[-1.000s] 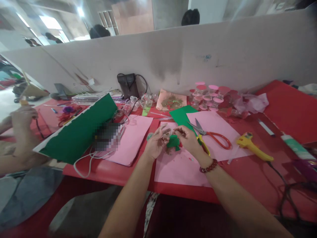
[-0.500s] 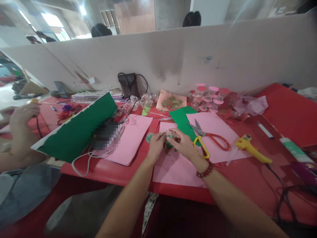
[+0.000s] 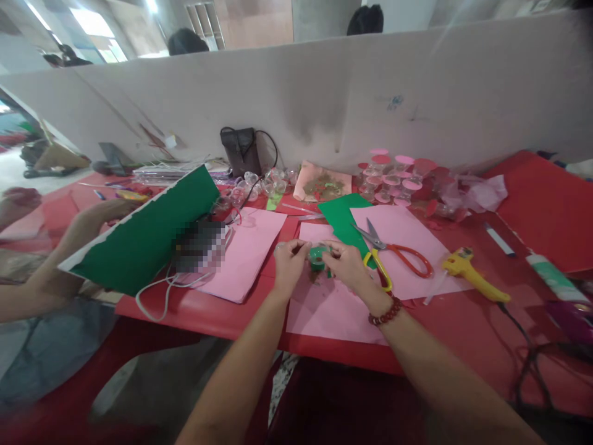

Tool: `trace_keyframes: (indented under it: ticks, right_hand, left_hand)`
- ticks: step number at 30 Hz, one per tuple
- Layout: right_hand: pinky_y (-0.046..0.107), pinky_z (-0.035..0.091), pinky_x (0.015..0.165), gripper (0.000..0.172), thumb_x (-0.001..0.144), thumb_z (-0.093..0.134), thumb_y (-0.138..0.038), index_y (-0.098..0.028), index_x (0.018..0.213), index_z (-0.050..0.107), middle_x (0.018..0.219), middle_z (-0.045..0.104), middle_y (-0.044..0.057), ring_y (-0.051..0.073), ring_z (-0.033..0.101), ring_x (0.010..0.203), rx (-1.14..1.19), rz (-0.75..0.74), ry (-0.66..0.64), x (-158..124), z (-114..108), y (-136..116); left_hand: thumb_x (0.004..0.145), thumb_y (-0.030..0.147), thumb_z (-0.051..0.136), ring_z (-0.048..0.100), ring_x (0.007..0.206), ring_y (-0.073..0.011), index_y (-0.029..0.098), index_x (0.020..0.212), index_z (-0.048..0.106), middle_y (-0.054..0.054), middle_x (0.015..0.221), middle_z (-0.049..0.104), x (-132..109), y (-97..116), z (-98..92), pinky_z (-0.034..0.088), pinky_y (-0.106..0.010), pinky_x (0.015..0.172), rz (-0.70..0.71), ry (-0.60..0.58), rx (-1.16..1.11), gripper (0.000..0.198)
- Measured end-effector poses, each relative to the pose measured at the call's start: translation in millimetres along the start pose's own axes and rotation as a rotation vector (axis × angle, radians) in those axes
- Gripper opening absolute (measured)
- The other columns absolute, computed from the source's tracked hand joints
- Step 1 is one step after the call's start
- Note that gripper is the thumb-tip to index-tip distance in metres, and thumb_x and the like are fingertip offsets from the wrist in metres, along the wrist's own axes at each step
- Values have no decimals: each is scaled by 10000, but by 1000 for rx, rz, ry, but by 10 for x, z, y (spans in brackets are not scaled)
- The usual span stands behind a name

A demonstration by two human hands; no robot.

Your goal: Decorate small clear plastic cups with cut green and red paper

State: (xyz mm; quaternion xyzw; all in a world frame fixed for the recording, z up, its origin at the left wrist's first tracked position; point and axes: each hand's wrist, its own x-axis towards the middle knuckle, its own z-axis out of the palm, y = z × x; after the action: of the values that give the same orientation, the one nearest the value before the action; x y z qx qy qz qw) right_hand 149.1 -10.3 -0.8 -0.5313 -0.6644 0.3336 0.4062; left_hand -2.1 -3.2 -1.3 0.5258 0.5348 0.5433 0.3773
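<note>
A small clear plastic cup with green on it [image 3: 317, 257] is held between my two hands, above a pink paper sheet [image 3: 333, 315]. My left hand [image 3: 291, 262] pinches at its left side, fingers closed. On the other side my right hand [image 3: 346, 262] has its fingers closed around the cup's edge; a red bead bracelet circles that wrist. Small scraps lie below the cup. Scissors [image 3: 380, 243] with one red and one yellow handle rest just right of my right hand, over green paper [image 3: 345, 216] and another pink sheet [image 3: 407, 266].
A yellow glue gun [image 3: 477, 275], a marker [image 3: 500, 240] and a white-green bottle [image 3: 556, 278] lie on the right. Stacked pink-topped clear cups [image 3: 391, 179] stand behind. At left are a green board [image 3: 152, 235], pink sheets [image 3: 259, 247] and a co-worker's arm [image 3: 69, 247].
My hands have drawn slightly apart, and the cup with green on it shows more plainly between them. The co-worker's hand has moved right, behind the green board.
</note>
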Motion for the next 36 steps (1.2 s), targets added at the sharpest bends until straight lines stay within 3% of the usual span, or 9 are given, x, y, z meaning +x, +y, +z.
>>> trace_keyframes:
  ticks: [2,6,8,13,21,26,31,34,36]
  right_hand:
    - [227,351,442,303,739,502,-212,-173,932,733,516,549,-39,113,468,446,0,6,-15,-7,-11,-42]
    - [244,359,458,457,723,501,-214,-136,1128,698,495,533,-50,121,460,436,19,52,-27,-18,-29,-111]
    - [249,362,460,567,717,505,-210,-122,1265,625,486,530,-61,124,450,428,19,70,-16,-23,-28,-131]
    - [255,387,469,658,705,501,-188,-109,1358,530,521,578,-51,131,475,437,37,113,-41,-26,-8,-138]
    - [254,399,488,695,703,505,-179,-96,1393,496,535,582,-44,129,486,459,67,103,-8,-32,0,-168]
    - [245,386,478,697,684,501,-191,-112,1377,516,551,569,-50,120,478,458,99,115,22,-25,-30,-167]
    - [245,399,492,617,667,535,-214,-124,1276,575,621,595,-29,120,491,493,94,157,74,48,-71,-17]
    - [249,396,483,557,685,519,-219,-136,1232,581,625,593,-27,127,499,493,93,185,82,81,-59,65]
    - [245,389,469,550,700,511,-218,-142,1241,566,613,585,-33,129,503,482,101,184,76,84,-44,88]
  left_hand:
    - [727,200,691,573,663,-143,182,726,675,-9,681,646,-15,6,14,425,-250,673,34,34,-65,23]
    - [674,100,712,631,758,-152,240,1054,615,7,775,684,-52,34,40,451,-260,769,41,45,-204,417]
    - [681,99,708,631,756,-155,251,1107,587,22,734,675,-67,47,40,447,-266,793,28,50,-212,468]
    - [696,89,687,616,764,-157,260,1059,556,34,707,645,-78,64,41,427,-255,783,15,99,-167,423]
    - [749,119,659,602,723,-140,252,1031,427,47,712,605,-80,35,134,429,-255,765,12,168,-159,389]
    - [760,101,625,583,658,-101,232,958,417,49,729,599,-21,4,95,428,-226,696,23,236,-184,315]
    - [813,258,640,547,589,-91,180,877,564,25,674,598,45,-52,59,424,-216,600,-66,80,-367,126]
    - [822,367,671,570,666,-82,144,793,667,-31,797,667,70,-73,36,452,-201,632,-157,47,-541,225]
    - [795,342,716,587,703,-80,136,799,703,-51,873,699,91,-68,8,471,-195,656,-255,39,-689,207]
